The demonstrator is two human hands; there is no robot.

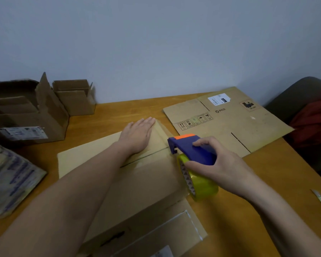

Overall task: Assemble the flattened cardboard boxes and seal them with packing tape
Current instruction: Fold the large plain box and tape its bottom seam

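We judge sealing underway: our left hand [137, 134] flattens the brown cardboard box [146, 184] with straight fingers [148, 121] while our right hand [222, 166] grips the purple tape dispenser [189, 146], which must next follow the seam [146, 157].

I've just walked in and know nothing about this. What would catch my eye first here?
The blue tape dispenser with its orange tip and yellowish roll stands out, gripped by the right hand at the right edge of the brown box in the middle. The left hand lies flat on that box's top, by the flap seam. Behind, at the right, a flattened PICO-printed carton lies on the wooden table.
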